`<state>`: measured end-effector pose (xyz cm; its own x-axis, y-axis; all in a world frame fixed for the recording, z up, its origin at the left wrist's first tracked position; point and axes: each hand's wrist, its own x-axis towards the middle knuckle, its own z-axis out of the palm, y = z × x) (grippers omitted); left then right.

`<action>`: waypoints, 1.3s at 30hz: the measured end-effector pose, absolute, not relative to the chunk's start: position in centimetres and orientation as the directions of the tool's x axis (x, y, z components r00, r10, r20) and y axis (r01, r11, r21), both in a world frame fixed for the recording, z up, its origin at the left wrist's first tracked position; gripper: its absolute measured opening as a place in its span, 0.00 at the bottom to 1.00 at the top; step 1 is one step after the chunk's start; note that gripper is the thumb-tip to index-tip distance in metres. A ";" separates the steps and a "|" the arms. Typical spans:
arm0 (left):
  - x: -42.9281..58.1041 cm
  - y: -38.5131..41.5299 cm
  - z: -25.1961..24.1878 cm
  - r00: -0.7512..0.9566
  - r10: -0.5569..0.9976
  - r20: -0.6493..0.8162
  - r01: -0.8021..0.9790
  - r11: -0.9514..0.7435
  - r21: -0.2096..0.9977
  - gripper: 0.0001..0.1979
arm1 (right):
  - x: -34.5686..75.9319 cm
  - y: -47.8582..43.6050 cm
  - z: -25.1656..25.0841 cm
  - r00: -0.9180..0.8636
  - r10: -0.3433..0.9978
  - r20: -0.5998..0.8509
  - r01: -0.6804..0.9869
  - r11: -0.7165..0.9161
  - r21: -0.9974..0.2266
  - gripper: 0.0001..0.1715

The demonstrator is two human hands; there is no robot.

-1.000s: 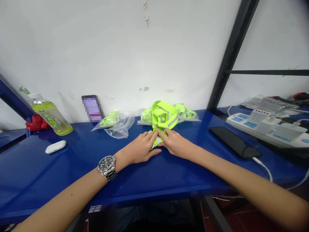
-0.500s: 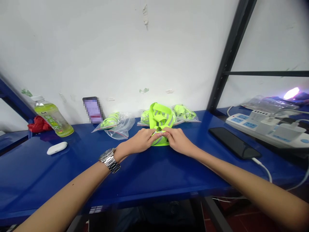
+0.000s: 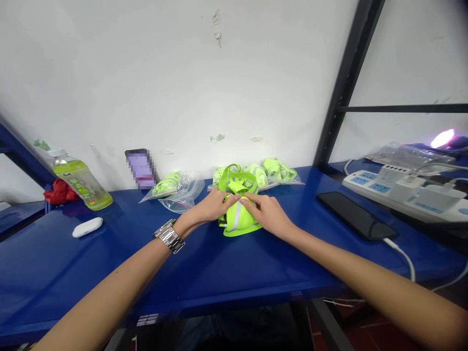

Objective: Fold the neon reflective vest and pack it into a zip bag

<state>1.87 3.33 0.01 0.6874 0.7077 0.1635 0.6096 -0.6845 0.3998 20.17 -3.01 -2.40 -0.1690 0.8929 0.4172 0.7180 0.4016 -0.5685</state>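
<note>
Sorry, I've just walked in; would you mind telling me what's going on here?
One person is working with both bare hands on a bunched fluorescent yellow reflective vest on a blue bench. The left hand and right hand both hold its top. Behind it lie more fluorescent yellow pieces in clear zip bags.

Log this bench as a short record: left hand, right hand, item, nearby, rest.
Left hand: pinching the vest's fold, steel wristwatch on the wrist
Right hand: pinching the same fold
Item: neon-yellow reflective vest, bunched on a blue table
Nearby: clear zip bags holding yellow vests
Rest: plastic drink bottle, white earbud case, black phone, power strip
</note>
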 end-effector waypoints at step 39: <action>0.5 -0.6 -0.8 0.773 0.541 0.332 0.609 -0.779 -0.148 0.28 | 21.1 -1.7 -3.5 -0.661 0.600 0.451 0.662 0.749 -0.026 0.18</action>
<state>0.49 -0.61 -0.81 0.7730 0.5406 0.3321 0.6087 -0.7795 -0.1481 21.15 -1.68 -3.46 -0.6608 0.6000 0.4509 0.6622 0.7489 -0.0259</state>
